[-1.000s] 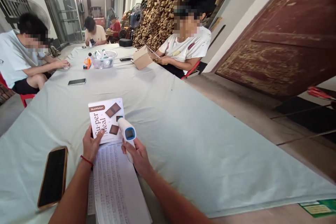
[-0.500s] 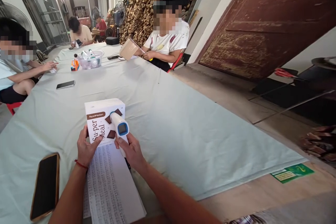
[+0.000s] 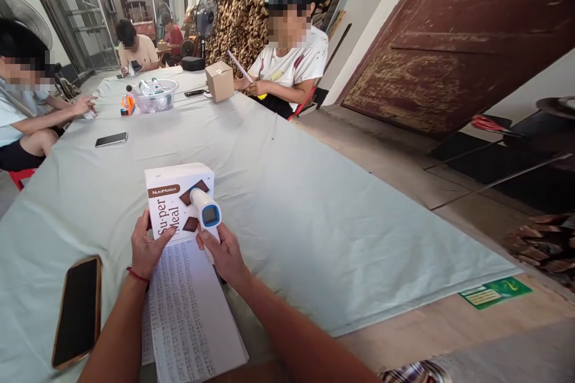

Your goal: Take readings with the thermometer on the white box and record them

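A white box (image 3: 158, 181) printed "NutriMotion" and "Su-per Meal" stands on the cloth-covered table (image 3: 305, 209). My left hand (image 3: 148, 246), with a red cord at its wrist, grips the box's lower left side, thumb across the front. My right hand (image 3: 227, 254) is wrapped round the handle of a white infrared thermometer (image 3: 207, 210) with a blue-rimmed screen. Its front end points at the box face, close to a brown printed square; whether they touch I cannot tell. Sheets of printed paper (image 3: 193, 317) lie below the box, between my forearms.
A brown-framed phone (image 3: 77, 311) lies left of my left forearm, another phone (image 3: 111, 139) farther off. Beyond are a plastic basket (image 3: 155, 102) with bottles, an orange item (image 3: 127, 105) and a cardboard box (image 3: 220, 81). Several people sit around the table, one (image 3: 287, 66) at the far right side.
Both my hands keep their grip on the box and thermometer, almost unmoved. Across the table, the cardboard box now rests upright, and the person there holds a long pale stick-like item.
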`<state>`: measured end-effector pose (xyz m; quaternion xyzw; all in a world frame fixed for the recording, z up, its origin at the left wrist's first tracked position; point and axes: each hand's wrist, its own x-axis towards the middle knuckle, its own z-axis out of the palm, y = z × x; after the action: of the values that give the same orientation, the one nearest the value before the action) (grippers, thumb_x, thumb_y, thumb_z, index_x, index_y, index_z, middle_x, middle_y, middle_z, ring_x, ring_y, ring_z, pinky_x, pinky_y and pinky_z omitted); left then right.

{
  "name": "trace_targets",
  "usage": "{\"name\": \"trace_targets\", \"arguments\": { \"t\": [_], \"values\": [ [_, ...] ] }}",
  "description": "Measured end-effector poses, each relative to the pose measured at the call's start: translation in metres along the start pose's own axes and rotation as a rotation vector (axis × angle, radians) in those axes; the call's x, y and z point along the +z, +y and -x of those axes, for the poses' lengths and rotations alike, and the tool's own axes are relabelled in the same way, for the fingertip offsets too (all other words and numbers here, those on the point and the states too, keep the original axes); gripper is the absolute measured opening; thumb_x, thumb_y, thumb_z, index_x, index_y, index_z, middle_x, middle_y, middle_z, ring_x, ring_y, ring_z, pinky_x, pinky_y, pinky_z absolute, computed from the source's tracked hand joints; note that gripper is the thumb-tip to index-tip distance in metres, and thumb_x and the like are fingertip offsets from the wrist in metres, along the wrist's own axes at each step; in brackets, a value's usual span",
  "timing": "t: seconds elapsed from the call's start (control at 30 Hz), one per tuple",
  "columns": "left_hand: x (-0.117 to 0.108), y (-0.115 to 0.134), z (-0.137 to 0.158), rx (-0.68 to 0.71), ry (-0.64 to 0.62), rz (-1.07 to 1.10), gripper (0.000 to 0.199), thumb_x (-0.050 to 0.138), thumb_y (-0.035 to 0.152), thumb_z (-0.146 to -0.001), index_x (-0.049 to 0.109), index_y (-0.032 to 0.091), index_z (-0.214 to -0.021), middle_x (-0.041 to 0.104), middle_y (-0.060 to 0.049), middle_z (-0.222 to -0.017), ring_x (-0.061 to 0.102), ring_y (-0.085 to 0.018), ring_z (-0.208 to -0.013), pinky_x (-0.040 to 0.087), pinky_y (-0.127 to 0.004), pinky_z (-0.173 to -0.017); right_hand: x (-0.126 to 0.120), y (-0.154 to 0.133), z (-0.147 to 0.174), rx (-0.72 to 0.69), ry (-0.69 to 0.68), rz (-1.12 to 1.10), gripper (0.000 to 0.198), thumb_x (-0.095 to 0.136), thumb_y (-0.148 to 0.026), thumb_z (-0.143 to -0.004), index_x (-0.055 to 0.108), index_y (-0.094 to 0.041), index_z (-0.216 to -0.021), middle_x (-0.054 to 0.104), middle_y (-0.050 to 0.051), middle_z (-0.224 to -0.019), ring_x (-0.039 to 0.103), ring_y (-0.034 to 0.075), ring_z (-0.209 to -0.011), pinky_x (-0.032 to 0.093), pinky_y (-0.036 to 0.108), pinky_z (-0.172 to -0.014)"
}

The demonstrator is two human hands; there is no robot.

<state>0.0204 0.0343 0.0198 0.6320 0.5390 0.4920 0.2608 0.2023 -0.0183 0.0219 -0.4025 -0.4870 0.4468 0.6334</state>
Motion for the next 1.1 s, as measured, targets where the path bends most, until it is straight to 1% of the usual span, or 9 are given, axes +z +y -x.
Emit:
{"name": "trace_targets", "arguments": {
  "t": [0.2, 0.37, 0.5, 0.63, 0.77, 0.83, 0.9, 1.0, 1.1],
  "values": [
    [0.000, -0.002, 0.000, 0.023, -0.015, -0.017, 0.067, 0.075, 0.056, -0.070, 0.059, 0.020, -0.125, 0.066, -0.006, -0.102, 0.063, -0.023, -0.091, 0.054, -0.038, -0.083, -0.001, -0.002, 0.000, 0.002, -0.012, 0.027, 0.037, 0.054, -0.058, -0.087, 0.053, -0.021, -0.080, 0.054, -0.002, -0.064, 0.050, 0.013, -0.061, 0.041, 0.027, -0.060],
    [0.000, -0.004, 0.000, 0.019, -0.016, -0.015, 0.068, 0.076, 0.055, -0.070, 0.058, 0.021, -0.126, 0.066, -0.007, -0.103, 0.063, -0.023, -0.092, 0.054, -0.038, -0.083, -0.003, -0.003, 0.000, 0.003, -0.025, 0.060, 0.036, 0.054, -0.057, -0.087, 0.054, -0.021, -0.080, 0.054, -0.002, -0.064, 0.051, 0.013, -0.062, 0.043, 0.027, -0.063],
    [0.000, -0.005, 0.000, 0.001, -0.021, -0.004, 0.071, 0.076, 0.055, -0.068, 0.058, 0.020, -0.127, 0.066, -0.008, -0.105, 0.063, -0.024, -0.095, 0.054, -0.040, -0.085, -0.003, -0.002, 0.000, 0.009, -0.024, 0.033, 0.034, 0.055, -0.055, -0.087, 0.055, -0.021, -0.082, 0.055, -0.002, -0.064, 0.051, 0.014, -0.062, 0.043, 0.028, -0.063],
    [0.001, 0.000, 0.000, -0.042, -0.041, 0.020, 0.075, 0.079, 0.055, -0.066, 0.056, 0.020, -0.127, 0.067, -0.008, -0.106, 0.064, -0.026, -0.097, 0.054, -0.041, -0.086, -0.002, 0.000, 0.001, 0.021, -0.027, 0.003, 0.033, 0.057, -0.054, -0.087, 0.055, -0.021, -0.083, 0.055, -0.002, -0.065, 0.051, 0.014, -0.062, 0.042, 0.027, -0.061],
    [0.002, 0.006, 0.002, -0.081, -0.053, 0.057, 0.070, 0.077, 0.053, -0.068, 0.056, 0.019, -0.125, 0.068, -0.008, -0.108, 0.066, -0.026, -0.098, 0.055, -0.041, -0.085, 0.000, -0.003, 0.002, 0.009, -0.025, -0.019, 0.032, 0.057, -0.053, -0.087, 0.056, -0.021, -0.084, 0.054, -0.002, -0.065, 0.050, 0.014, -0.063, 0.042, 0.027, -0.061],
    [0.002, 0.007, 0.001, -0.084, -0.009, 0.062, 0.067, 0.076, 0.052, -0.069, 0.056, 0.018, -0.123, 0.068, -0.009, -0.108, 0.066, -0.025, -0.097, 0.056, -0.041, -0.085, 0.001, -0.007, 0.002, -0.013, 0.020, -0.008, 0.032, 0.057, -0.053, -0.087, 0.056, -0.021, -0.086, 0.053, -0.002, -0.068, 0.049, 0.014, -0.065, 0.042, 0.027, -0.062],
    [0.000, 0.004, -0.002, -0.079, 0.074, 0.073, 0.065, 0.077, 0.050, -0.069, 0.055, 0.018, -0.121, 0.068, -0.010, -0.110, 0.067, -0.025, -0.097, 0.056, -0.041, -0.086, 0.001, -0.009, 0.000, -0.035, 0.111, 0.025, 0.031, 0.057, -0.053, -0.087, 0.056, -0.022, -0.088, 0.053, -0.002, -0.070, 0.048, 0.014, -0.067, 0.043, 0.027, -0.065],
    [-0.005, -0.006, -0.009, -0.061, 0.257, 0.084, 0.066, 0.079, 0.045, -0.068, 0.052, 0.018, -0.122, 0.066, -0.012, -0.114, 0.066, -0.024, -0.099, 0.056, -0.040, -0.087, -0.002, -0.009, -0.004, -0.041, 0.262, 0.082, 0.032, 0.058, -0.054, -0.085, 0.053, -0.023, -0.089, 0.052, -0.002, -0.072, 0.047, 0.014, -0.067, 0.043, 0.028, -0.066],
    [-0.013, -0.022, -0.017, -0.042, 0.412, 0.082, 0.072, 0.079, 0.045, -0.066, 0.049, 0.017, -0.124, 0.063, -0.013, -0.118, 0.064, -0.024, -0.103, 0.055, -0.041, -0.091, -0.006, -0.007, -0.009, -0.002, 0.329, 0.102, 0.033, 0.057, -0.055, -0.085, 0.050, -0.023, -0.086, 0.050, -0.003, -0.069, 0.044, 0.013, -0.063, 0.042, 0.027, -0.061]
  ]
}}
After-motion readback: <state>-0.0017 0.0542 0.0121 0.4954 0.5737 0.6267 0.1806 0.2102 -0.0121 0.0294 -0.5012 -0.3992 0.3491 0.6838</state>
